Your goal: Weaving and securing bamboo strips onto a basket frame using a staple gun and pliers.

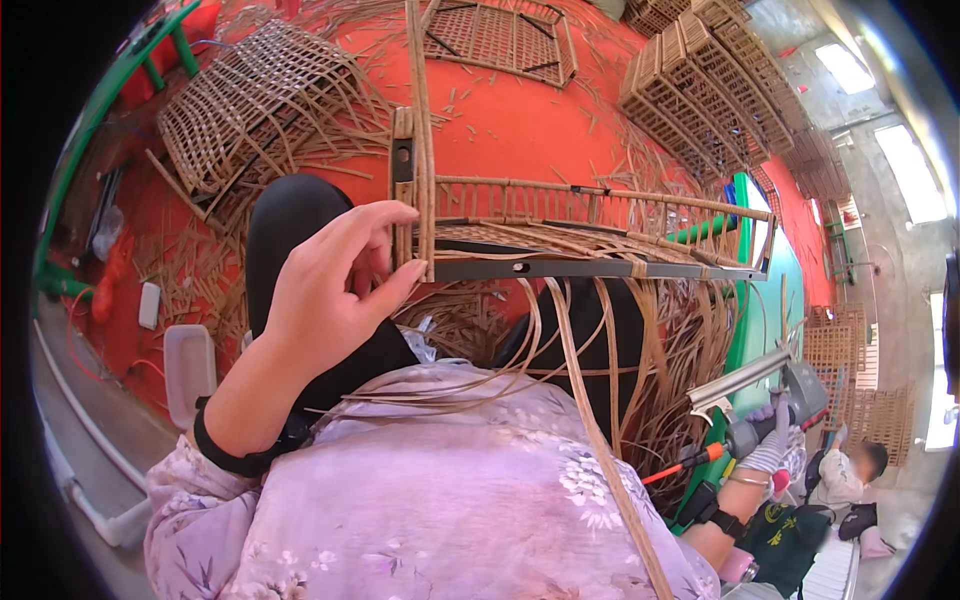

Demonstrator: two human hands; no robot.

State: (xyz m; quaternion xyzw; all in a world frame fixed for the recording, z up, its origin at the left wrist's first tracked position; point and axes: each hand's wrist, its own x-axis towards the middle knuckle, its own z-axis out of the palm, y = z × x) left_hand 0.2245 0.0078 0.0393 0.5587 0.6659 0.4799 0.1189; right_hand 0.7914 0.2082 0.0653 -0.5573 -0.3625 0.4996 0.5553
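Observation:
A half-woven rattan frame (600, 268) with a black metal edge bar lies across my knees, loose strips trailing from its near side. At its left end, my left hand (335, 265) has its fingers and thumb closed round the corner post, against an upright rattan strip (418, 120). Off to the lower right, my right hand (772, 455) wears a whitish glove and is wrapped round the grip of an air stapler (800, 392). The stapler has a silver magazine and an orange fitting with a hose. Its tip is apart from the frame.
Woven rattan panels (265, 105) and a stack of rattan crates (705, 90) stand on the red floor (500, 130), among scattered strip offcuts. A green metal frame (65, 180) and a pale plastic tub (188, 365) are at left. Another person (845, 475) sits at lower right.

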